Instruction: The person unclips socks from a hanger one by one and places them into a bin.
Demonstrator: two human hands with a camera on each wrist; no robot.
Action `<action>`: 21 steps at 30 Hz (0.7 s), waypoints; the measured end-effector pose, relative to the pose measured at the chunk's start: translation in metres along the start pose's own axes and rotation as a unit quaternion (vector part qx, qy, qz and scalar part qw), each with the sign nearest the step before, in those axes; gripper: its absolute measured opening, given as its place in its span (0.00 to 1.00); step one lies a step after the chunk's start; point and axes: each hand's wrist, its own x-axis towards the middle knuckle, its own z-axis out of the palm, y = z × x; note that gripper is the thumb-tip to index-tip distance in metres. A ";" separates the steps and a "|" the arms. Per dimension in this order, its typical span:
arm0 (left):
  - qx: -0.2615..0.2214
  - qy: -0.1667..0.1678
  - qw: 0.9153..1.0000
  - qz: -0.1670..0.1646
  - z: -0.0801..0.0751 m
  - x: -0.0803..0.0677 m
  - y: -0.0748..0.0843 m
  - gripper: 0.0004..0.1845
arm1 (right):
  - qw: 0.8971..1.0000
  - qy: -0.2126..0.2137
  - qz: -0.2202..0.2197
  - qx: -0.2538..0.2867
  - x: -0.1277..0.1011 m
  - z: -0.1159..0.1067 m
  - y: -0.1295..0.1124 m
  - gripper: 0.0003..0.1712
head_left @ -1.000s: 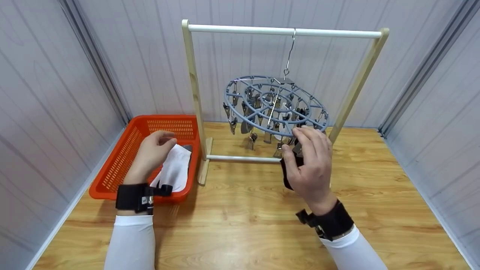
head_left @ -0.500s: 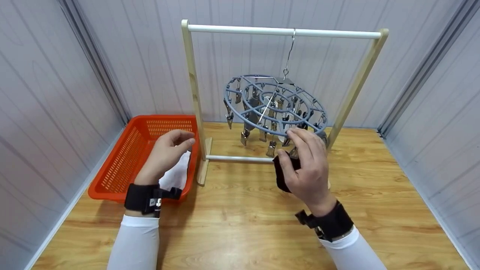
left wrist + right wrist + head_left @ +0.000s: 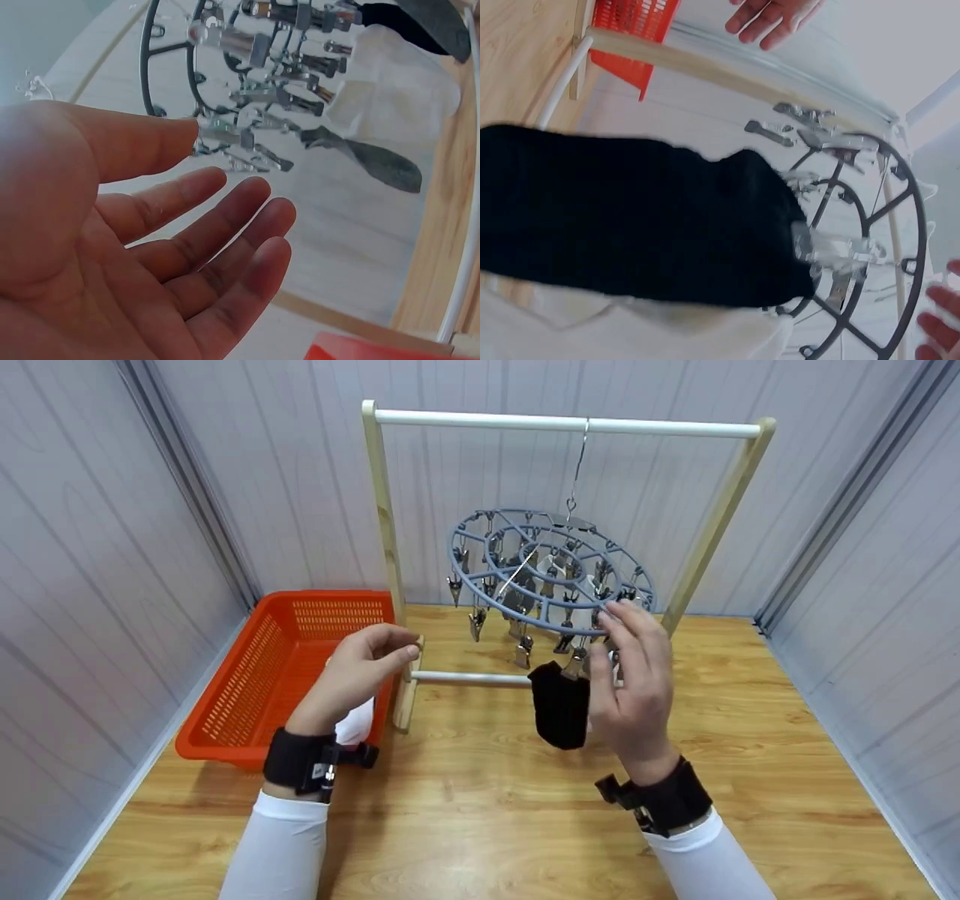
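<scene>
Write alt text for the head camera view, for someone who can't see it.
A black sock hangs clipped to a round grey peg hanger on a wooden rack, with the right hand open just beside it. The left hand hovers empty by an orange basket on the wooden table.

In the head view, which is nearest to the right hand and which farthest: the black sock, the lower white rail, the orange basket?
From the right hand:
1. Black sock, hanging from a clip just left of the hand.
2. Lower white rail, farther left, behind the sock.
3. Orange basket, far left, beyond the left hand.
</scene>
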 end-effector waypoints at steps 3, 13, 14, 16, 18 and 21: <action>0.003 -0.009 1.000 0.006 0.005 0.000 0.003 0.17 | 0.998 -0.005 0.042 -0.049 -0.001 -0.003 0.005 0.19; 0.014 -0.050 0.999 -0.001 0.019 -0.001 0.004 0.20 | 0.986 -0.087 0.094 -0.110 -0.006 -0.004 0.008 0.20; 0.015 -0.053 0.998 -0.002 0.020 -0.001 0.005 0.20 | 0.986 -0.087 0.092 -0.109 -0.006 -0.004 0.007 0.19; 0.022 -0.057 0.998 0.002 0.022 0.000 0.007 0.20 | 0.987 -0.088 0.086 -0.107 -0.006 -0.003 0.006 0.18; 0.028 -0.060 0.998 0.007 0.025 -0.001 0.008 0.20 | 0.988 -0.090 0.077 -0.103 -0.006 -0.002 0.005 0.18; 0.028 -0.063 0.998 0.015 0.030 -0.001 0.010 0.20 | 0.988 -0.097 0.067 -0.096 -0.006 -0.002 0.004 0.18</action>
